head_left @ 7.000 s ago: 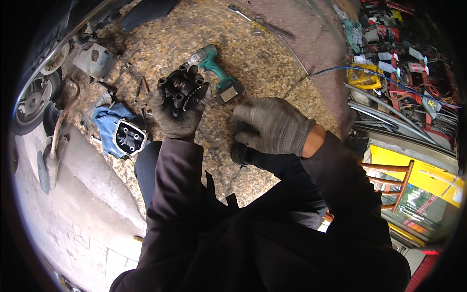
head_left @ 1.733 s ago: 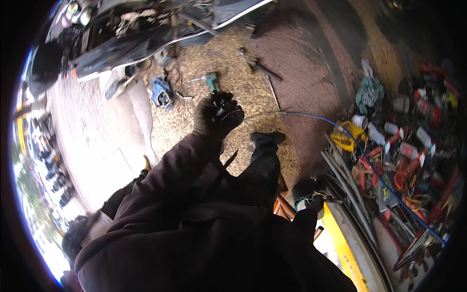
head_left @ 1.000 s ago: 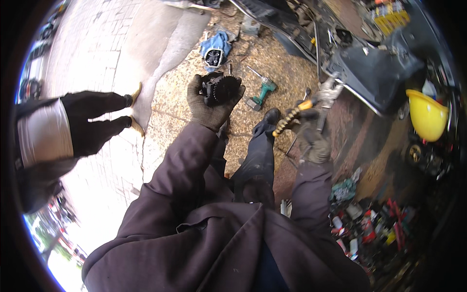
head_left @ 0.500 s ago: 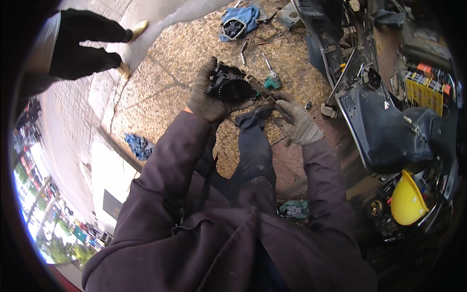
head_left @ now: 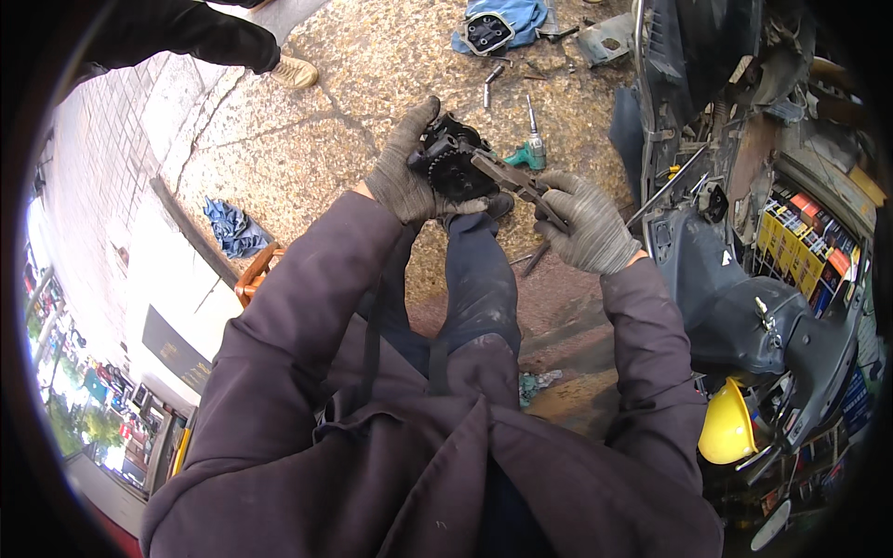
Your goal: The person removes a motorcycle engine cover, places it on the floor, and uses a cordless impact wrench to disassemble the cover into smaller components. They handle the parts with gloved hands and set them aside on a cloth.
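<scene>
In front of my knees my left hand (head_left: 409, 172), in a grey knit glove, grips a greasy black engine part (head_left: 451, 160) that has a round toothed sprocket. The thumb reaches over its far edge and the fingers lie underneath. My right hand (head_left: 588, 223), gloved alike, is closed around a dark, flat pliers-like metal tool (head_left: 510, 177). The tool's front end is at the right side of the engine part; I cannot tell whether they touch. Just beyond, a green-handled screwdriver-like tool (head_left: 530, 149) lies on the ground.
A metal cover (head_left: 488, 33) rests on a blue cloth at the back, near a socket tool (head_left: 492, 84). Dark scooter bodywork (head_left: 716, 279) and a yellow hard hat (head_left: 729, 425) stand at right. A blue rag (head_left: 233, 228) lies left; a person's shoe (head_left: 295, 73) is at far left.
My right hand has turned, and the tool now slants with its front end over the engine part's right side. The left hand keeps its hold. The view has shifted, and the bystander's legs have moved.
</scene>
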`<state>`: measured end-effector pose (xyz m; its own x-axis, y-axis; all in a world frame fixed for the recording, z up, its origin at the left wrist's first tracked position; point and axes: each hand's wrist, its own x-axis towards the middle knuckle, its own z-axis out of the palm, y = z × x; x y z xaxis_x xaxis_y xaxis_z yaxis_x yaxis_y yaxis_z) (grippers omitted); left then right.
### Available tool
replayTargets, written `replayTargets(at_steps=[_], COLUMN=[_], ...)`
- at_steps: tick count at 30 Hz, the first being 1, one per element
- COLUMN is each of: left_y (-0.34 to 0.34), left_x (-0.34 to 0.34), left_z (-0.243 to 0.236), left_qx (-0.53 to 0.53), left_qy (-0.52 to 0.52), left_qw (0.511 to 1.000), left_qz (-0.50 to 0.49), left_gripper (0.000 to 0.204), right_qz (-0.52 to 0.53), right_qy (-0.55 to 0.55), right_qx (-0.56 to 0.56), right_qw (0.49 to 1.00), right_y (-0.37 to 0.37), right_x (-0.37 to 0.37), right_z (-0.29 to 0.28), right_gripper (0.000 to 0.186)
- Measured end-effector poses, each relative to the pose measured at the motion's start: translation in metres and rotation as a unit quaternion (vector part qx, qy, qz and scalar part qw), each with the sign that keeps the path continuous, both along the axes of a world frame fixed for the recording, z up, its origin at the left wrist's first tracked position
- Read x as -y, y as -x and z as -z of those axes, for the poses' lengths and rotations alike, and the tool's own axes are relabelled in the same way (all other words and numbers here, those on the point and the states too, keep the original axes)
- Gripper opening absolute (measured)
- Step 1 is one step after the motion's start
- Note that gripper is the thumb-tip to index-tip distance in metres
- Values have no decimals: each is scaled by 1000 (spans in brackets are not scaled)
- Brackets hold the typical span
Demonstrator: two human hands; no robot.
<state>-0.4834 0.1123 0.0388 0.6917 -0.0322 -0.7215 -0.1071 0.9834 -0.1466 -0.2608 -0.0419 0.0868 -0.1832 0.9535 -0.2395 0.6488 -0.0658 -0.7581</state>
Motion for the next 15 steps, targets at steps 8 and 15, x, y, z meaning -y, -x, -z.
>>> replayTargets(at_steps=[8,15], left_y=[5,-16], left_x=[-28,27], left_z=[24,55], left_qx=[59,-138], left_qy=[-3,-162], left_qw=[998,976], left_qz=[-14,52], left_gripper=[81,90], right_qz=[153,358], right_qy=[163,209], right_qx=[-91,-267], right_qw=[971,870], right_y=[32,45], right_x=[-18,-12], right_z=[32,101], right_gripper=[19,25])
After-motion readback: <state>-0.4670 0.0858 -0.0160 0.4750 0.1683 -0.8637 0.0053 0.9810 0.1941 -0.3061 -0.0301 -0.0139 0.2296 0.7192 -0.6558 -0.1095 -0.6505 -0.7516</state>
